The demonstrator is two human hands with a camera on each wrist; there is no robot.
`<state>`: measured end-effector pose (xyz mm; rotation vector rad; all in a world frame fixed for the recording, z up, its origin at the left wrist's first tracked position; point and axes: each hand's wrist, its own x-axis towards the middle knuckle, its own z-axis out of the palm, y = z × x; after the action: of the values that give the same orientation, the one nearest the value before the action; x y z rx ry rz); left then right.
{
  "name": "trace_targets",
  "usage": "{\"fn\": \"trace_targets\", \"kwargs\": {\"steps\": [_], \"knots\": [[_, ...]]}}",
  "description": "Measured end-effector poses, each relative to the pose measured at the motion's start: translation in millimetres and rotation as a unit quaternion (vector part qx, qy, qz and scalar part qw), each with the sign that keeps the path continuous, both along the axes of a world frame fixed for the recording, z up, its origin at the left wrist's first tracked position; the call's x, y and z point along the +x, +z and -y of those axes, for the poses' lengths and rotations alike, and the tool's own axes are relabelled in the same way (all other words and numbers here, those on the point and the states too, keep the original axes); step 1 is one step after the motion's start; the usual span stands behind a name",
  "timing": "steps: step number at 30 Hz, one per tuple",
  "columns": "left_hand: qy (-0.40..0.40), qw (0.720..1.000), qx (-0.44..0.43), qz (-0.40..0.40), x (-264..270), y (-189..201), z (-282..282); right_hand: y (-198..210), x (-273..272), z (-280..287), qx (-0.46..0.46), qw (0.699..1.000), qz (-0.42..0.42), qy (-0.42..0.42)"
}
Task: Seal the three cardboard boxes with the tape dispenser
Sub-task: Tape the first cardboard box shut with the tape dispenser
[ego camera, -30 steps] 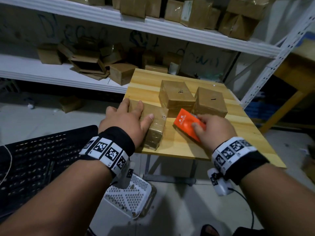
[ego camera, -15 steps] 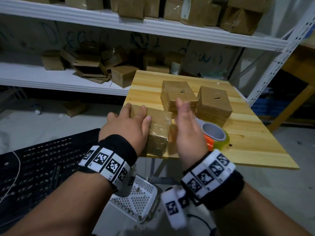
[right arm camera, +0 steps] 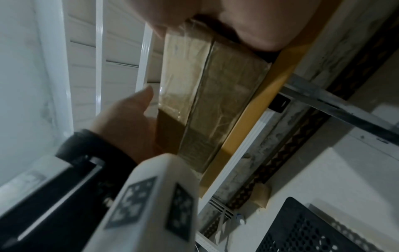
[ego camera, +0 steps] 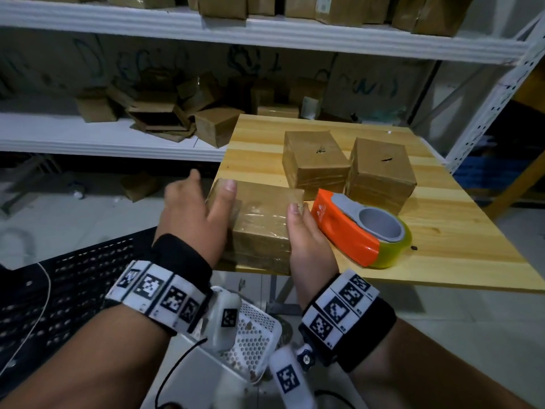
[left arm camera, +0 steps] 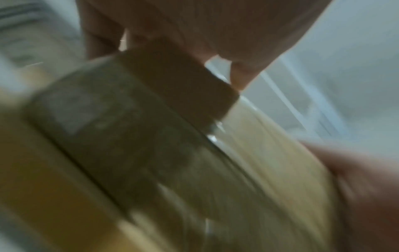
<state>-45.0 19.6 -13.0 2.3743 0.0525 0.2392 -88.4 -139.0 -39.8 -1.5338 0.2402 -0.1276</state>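
While both hands bracket the nearest cardboard box (ego camera: 265,222), it sits right at the worktop's (ego camera: 460,240) near edge, with glossy tape across its top. The left hand (ego camera: 194,214) lies against the box's left side, fingers straight and thumb resting on the top. The right hand (ego camera: 306,234) presses flat against the right side, thumb near a loose tape end at the top corner. Neither hand is closed around anything. Just beside the right hand, the orange tape dispenser (ego camera: 354,228) lies on the worktop, ungripped. Farther back stand two more boxes (ego camera: 315,160) (ego camera: 380,169), side by side, each with tape bands round its sides. Beyond them, white shelving (ego camera: 265,33) holds many other cartons.

The risk here, I'd judge, is the edge: any push towards the person could tip the box off onto the floor. The raised tape end may also fold back on itself and wrinkle if it is smoothed carelessly, leaving a poor seal.
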Motion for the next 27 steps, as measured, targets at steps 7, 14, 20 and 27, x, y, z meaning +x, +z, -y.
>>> {"fn": "trace_targets", "kwargs": {"steps": [7,14,20,27], "knots": [[-0.047,0.953,-0.299,-0.016,-2.6,-12.3,7.4,7.1,3.2,8.0,0.048,0.995,0.081,0.021],[-0.053,0.964,-0.250,0.073,-16.6,-22.4,21.1,1.8,-0.4,6.9,-0.067,0.989,0.129,-0.036],[-0.045,0.973,-0.215,0.074,-15.3,-25.3,23.3,-8.7,10.2,7.8,-0.088,0.988,0.107,-0.068],[-0.048,0.967,-0.241,0.065,-10.7,-29.4,22.3,-5.7,15.2,16.4,-0.030,0.994,0.062,-0.085]]}}
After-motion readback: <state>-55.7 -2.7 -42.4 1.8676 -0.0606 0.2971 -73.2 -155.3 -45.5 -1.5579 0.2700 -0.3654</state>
